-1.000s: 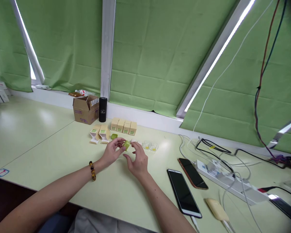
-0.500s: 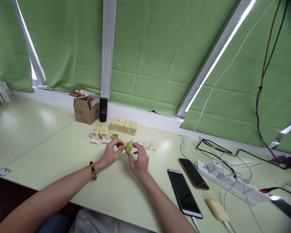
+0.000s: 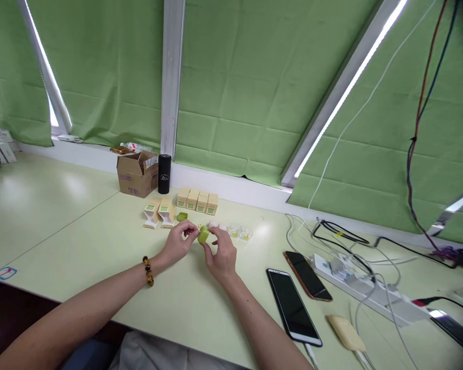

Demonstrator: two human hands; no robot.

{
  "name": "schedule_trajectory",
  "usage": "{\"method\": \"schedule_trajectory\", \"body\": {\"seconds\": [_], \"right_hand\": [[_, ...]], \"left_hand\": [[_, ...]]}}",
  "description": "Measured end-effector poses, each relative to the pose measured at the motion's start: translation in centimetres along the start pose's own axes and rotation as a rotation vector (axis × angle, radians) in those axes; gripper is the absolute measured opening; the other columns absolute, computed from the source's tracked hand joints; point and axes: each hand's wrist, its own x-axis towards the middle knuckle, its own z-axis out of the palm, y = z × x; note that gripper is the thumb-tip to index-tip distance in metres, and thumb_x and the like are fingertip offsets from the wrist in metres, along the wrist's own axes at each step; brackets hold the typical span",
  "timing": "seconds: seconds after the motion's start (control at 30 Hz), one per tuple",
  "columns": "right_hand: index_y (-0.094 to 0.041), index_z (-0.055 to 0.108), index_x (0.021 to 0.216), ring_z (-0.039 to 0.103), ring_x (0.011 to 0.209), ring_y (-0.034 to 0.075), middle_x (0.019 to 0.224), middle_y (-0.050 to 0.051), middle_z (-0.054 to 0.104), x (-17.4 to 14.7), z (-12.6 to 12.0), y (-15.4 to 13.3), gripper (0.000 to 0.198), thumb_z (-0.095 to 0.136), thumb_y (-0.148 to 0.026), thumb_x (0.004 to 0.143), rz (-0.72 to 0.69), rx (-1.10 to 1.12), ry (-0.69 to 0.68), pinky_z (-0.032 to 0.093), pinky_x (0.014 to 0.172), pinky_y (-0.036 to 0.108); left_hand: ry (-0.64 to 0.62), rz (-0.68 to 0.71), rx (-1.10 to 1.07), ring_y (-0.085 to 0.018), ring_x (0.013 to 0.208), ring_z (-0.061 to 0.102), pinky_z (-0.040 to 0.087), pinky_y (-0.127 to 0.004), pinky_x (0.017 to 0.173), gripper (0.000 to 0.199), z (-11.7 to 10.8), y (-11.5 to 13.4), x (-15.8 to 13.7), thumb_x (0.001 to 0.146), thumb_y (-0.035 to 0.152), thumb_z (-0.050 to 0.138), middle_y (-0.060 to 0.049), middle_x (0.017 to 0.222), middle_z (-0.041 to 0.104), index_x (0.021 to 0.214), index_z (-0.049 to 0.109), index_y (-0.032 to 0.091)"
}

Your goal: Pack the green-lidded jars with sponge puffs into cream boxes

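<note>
My right hand (image 3: 221, 257) holds a small, glossy green case (image 3: 203, 235) between thumb and fingers, a little above the table. At the left side of that case, my left hand (image 3: 180, 241) is closed in a pinch, its fingertips close against the case. Whatever they pinch is too small to make out. Just beyond my left hand lies a second green piece (image 3: 182, 217), open like a shallow tray. Behind my right hand, clear plastic cups (image 3: 239, 233) with yellow bits inside stand on the table, and pale pieces there are partly hidden by my fingers.
Several small tan boxes (image 3: 197, 200) stand in a row at the back, with two opened ones (image 3: 159, 212) to their left. Behind are a cardboard carton (image 3: 137, 177) and a black tumbler (image 3: 164, 174). Rightward lie two phones (image 3: 294, 307), a power strip (image 3: 370, 290), cables and a cream charger (image 3: 346, 333).
The green case has tilted slightly in my right hand and shifted a little to the left. My left hand stays in nearly the same place.
</note>
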Motion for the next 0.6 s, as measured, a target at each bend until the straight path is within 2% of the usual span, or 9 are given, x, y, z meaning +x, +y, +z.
{"method": "schedule_trajectory", "body": {"seconds": [0.6], "right_hand": [[-0.021, 0.054, 0.129, 0.065, 0.099, 0.024, 0.115, 0.012, 0.070, 0.21, -0.18, 0.03, 0.036, 0.061, -0.020, 0.094, 0.017, 0.016, 0.006, 0.060, 0.063, 0.034]], "left_hand": [[0.043, -0.037, -0.021, -0.016, 0.075, 0.050, 0.040, -0.029, 0.071, 0.024, -0.49, -0.83, 0.23, 0.093, 0.039, 0.064, -0.002, 0.079, 0.058, 0.083, 0.063, 0.017]]}}
